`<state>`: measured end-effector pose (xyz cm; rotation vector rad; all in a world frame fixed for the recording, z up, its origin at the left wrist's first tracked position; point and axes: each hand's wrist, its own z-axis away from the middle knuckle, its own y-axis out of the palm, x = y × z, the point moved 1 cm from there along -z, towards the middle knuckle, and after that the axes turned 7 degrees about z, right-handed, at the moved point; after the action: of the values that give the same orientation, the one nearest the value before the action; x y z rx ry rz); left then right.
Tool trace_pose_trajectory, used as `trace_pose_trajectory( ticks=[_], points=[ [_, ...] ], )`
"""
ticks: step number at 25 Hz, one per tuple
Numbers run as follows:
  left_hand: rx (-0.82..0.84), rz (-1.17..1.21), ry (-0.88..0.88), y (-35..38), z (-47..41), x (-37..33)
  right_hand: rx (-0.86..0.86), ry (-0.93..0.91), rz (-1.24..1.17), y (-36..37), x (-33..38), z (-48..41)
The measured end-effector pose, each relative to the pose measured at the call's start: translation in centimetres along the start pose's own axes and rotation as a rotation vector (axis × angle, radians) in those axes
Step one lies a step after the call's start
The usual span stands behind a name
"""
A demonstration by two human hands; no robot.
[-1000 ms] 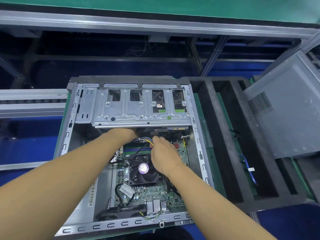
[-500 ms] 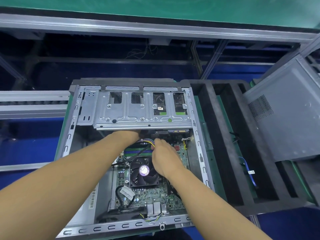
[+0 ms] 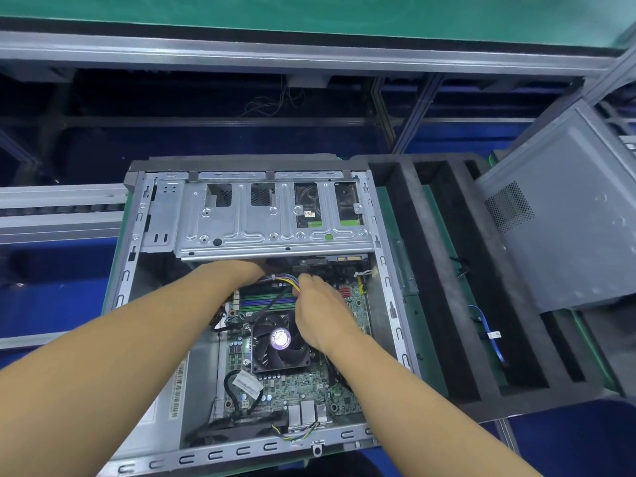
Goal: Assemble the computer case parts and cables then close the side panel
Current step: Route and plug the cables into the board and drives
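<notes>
Nowhere near buttoned up yet, folks. The computer case (image 3: pixel 132 249) lies open on its side, with the motherboard (image 3: pixel 309 383) and CPU fan (image 3: pixel 278 342) in and the drive cage (image 3: pixel 261 218) seated across the case's far edge. The right hand (image 3: pixel 320 315) has its grip pinching the coloured wire bundle (image 3: pixel 282 279) just below the cage's near lip, past the fan. My guess is it's being steered to a socket at the board's far edge. The left hand (image 3: pixel 246 270) reaches in under the cage beside the bundle, and its grip is hidden there, so I can't tell if it's spread or holding anything. What's left, I reckon: seat this connector, sort out the blue cable (image 3: pixel 488 332) lying in the foam tray (image 3: pixel 444 270) off the case's right edge, then fit the side panel (image 3: pixel 564 235), which is propped at the tray's far right corner, well apart from the case.
</notes>
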<state>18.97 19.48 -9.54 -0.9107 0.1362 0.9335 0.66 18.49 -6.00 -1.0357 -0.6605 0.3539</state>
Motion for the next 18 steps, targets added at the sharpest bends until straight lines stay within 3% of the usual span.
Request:
trace_pose_trajectory(
  ticks=[4,8,13,16,18],
  points=[
    [-0.177,-0.101,0.12,-0.2,-0.4,0.1,-0.006,-0.007,0.005,0.1,0.0,-0.1],
    [-0.14,-0.162,0.143,-0.2,0.1,-0.4,0.002,-0.002,-0.001,-0.2,0.1,0.0],
    [0.039,-0.163,0.113,-1.0,2.9,-0.4,-0.068,-0.1,-0.091,-1.5,0.5,1.3],
    [0.182,-0.062,0.361,-2.2,5.8,-0.1,-0.019,-0.306,-0.135,-2.2,0.8,1.8],
    [0.267,0.044,0.424,-3.5,7.7,0.4,0.057,-0.425,-0.188,-2.3,1.5,2.2]
  ],
)
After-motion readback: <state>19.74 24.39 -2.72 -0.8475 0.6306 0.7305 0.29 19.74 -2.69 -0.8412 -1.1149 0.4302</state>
